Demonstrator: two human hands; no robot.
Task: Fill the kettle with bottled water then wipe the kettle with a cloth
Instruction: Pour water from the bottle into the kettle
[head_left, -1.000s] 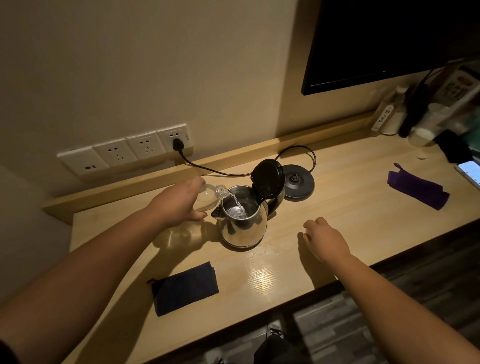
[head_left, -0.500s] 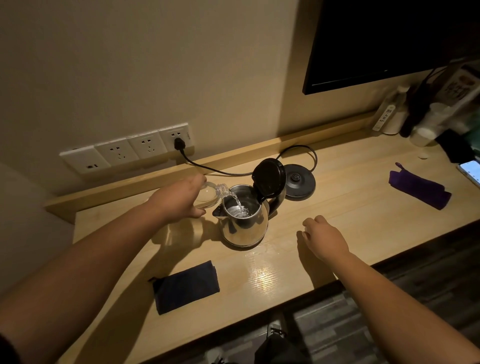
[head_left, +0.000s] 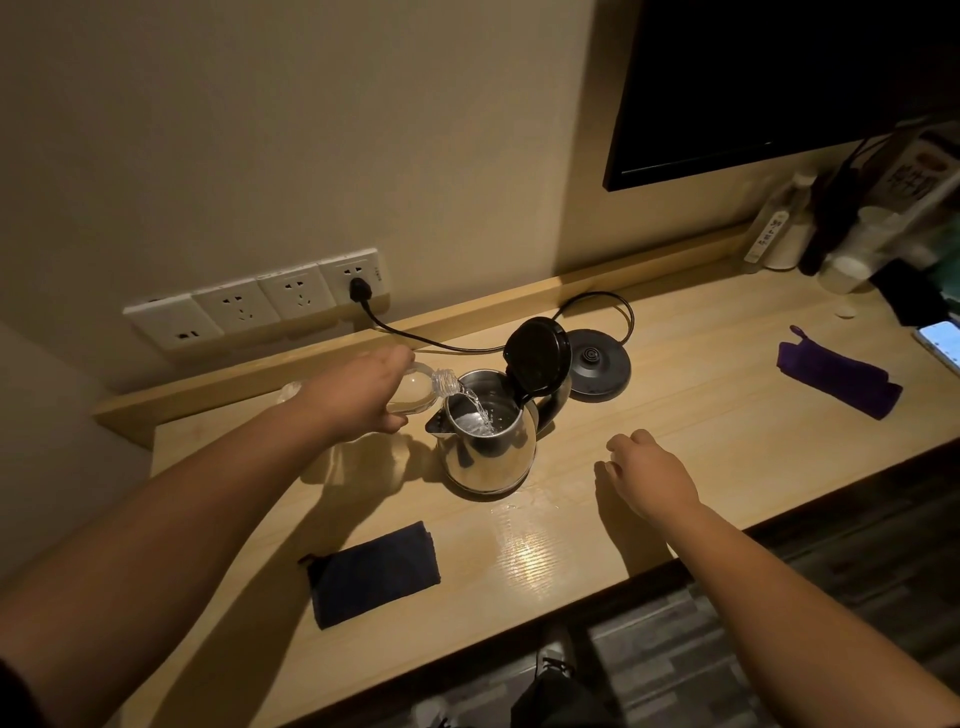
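On the pale wooden desk (head_left: 675, 415), the shiny stainless steel kettle (head_left: 488, 447) sits off its round black base (head_left: 597, 366), black lid (head_left: 537, 351) flipped up. The person's left hand (head_left: 358, 395) has its fingers (head_left: 392, 423) wrapped around a clear plastic water bottle (head_left: 421, 389), tipped so a thin stream drops into the kettle's mouth.

What could go wrong, imo: the bottle neck hovers right at the rim, so a small wobble or too steep a tilt could send water down the outside onto the desk. Looks like there's already a wet sheen near the kettle's foot.

The right hand (head_left: 652, 480) rests loosely curled on the desk just right of the kettle, holding nothing. A dark navy folded cloth (head_left: 371, 574) lies near the front edge, well apart from both hands, with a purple cloth (head_left: 836, 371) further right.
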